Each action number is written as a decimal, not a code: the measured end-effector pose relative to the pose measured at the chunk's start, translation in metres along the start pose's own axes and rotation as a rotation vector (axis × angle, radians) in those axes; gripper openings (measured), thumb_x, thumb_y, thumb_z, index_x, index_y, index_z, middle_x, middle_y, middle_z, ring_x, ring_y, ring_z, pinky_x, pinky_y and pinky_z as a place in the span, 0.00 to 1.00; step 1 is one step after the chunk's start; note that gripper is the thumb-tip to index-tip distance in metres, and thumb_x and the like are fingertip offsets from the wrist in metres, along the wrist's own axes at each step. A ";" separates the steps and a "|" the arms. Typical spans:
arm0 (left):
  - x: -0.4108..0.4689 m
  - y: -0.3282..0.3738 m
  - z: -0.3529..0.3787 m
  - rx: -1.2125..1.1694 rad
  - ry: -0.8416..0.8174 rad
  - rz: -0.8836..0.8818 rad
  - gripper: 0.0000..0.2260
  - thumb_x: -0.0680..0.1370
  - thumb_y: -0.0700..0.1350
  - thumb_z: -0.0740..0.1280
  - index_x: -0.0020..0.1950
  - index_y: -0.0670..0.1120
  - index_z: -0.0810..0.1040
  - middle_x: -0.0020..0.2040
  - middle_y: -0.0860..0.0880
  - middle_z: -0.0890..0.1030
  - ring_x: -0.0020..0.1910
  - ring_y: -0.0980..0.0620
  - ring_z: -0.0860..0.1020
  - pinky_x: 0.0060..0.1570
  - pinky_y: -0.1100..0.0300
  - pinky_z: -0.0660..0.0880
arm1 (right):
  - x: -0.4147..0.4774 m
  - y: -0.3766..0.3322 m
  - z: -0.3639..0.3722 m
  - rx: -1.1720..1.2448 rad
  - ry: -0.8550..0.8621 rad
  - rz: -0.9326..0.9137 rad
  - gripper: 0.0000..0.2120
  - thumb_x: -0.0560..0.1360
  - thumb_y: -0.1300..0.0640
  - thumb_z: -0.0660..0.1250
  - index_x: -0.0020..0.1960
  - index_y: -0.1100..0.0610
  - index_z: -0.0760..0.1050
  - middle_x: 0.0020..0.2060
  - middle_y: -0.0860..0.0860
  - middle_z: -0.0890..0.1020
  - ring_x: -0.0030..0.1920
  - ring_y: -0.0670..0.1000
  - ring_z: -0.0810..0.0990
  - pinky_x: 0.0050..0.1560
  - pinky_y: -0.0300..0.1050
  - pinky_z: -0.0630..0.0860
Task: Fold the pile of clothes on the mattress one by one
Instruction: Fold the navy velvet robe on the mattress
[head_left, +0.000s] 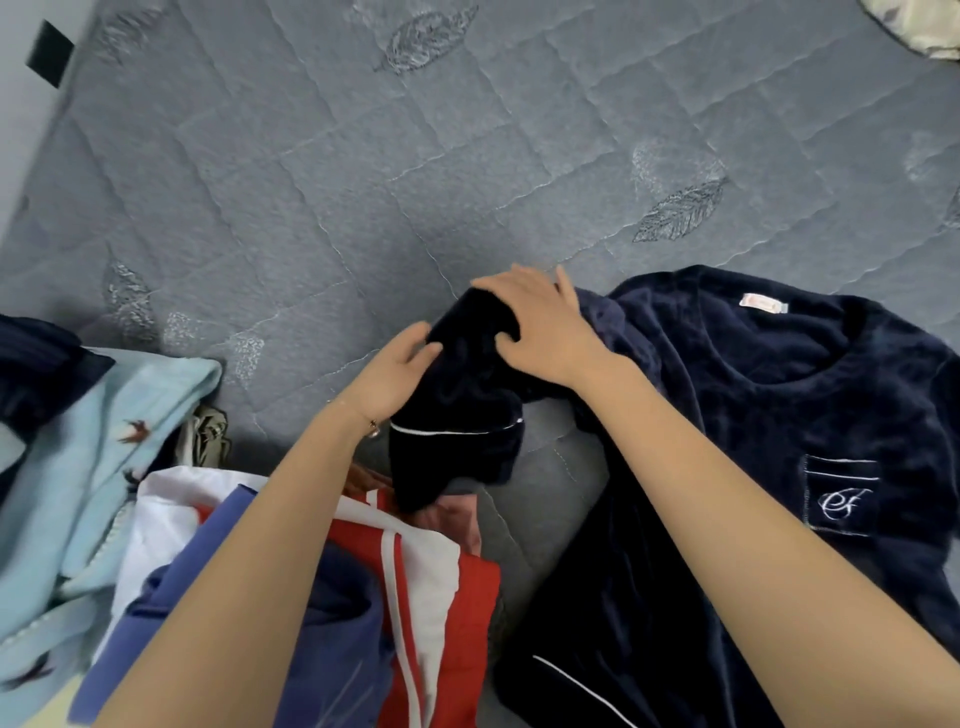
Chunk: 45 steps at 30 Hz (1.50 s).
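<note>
Nearest the camera, under the person's left forearm, the pile of clothes waited at the near left of the mattress. It held a red-and-white garment, a blue one and, further left, a pale blue piece printed with small birds. To the right lay the navy top, front up, with its neck label and chest pocket showing. It was spread toward the right side of the mattress, well apart from the far edge.

Its sleeve was raised off the mattress and bunched between both hands, the white-piped cuff hanging down over the edge of the pile. The left hand gripped the sleeve from the side, thumb on top. The right hand lay over the upper part, thumb dug into the fabric and fingers reaching across it, so both were grasping cloth.

The step in hand looked like the first sleeve fold of this top. The next move would probably call for carrying the sleeve across the chest and laying it flat, with the cuff kept clear of the pile so nothing was dragged along.
</note>
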<state>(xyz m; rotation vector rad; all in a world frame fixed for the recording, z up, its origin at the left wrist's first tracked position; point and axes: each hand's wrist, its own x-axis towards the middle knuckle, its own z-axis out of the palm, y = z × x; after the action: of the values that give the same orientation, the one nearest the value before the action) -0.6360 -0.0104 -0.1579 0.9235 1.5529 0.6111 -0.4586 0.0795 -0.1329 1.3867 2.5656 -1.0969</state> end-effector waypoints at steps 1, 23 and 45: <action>0.000 0.004 -0.006 0.035 -0.002 0.044 0.08 0.83 0.41 0.58 0.51 0.38 0.72 0.43 0.47 0.73 0.43 0.57 0.71 0.49 0.62 0.70 | 0.002 -0.008 0.005 -0.010 -0.041 -0.040 0.33 0.73 0.60 0.64 0.75 0.46 0.60 0.73 0.45 0.65 0.76 0.49 0.53 0.75 0.58 0.37; -0.009 0.047 -0.014 -0.250 0.089 -0.030 0.06 0.79 0.43 0.66 0.55 0.46 0.79 0.46 0.50 0.83 0.43 0.56 0.81 0.44 0.64 0.77 | -0.005 -0.041 0.012 0.852 0.248 0.313 0.04 0.79 0.51 0.65 0.51 0.50 0.77 0.49 0.44 0.78 0.50 0.42 0.77 0.54 0.37 0.71; 0.033 0.130 0.275 -0.406 -0.003 -0.158 0.13 0.82 0.50 0.60 0.60 0.44 0.78 0.53 0.47 0.83 0.53 0.51 0.82 0.49 0.58 0.80 | -0.195 0.184 -0.037 0.708 0.352 0.317 0.30 0.75 0.61 0.69 0.74 0.50 0.64 0.68 0.45 0.72 0.66 0.42 0.70 0.66 0.35 0.67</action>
<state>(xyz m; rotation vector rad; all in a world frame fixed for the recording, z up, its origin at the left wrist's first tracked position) -0.3396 0.0582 -0.1256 0.4903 1.4128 0.7737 -0.1931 0.0258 -0.1445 2.2054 2.0802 -1.9428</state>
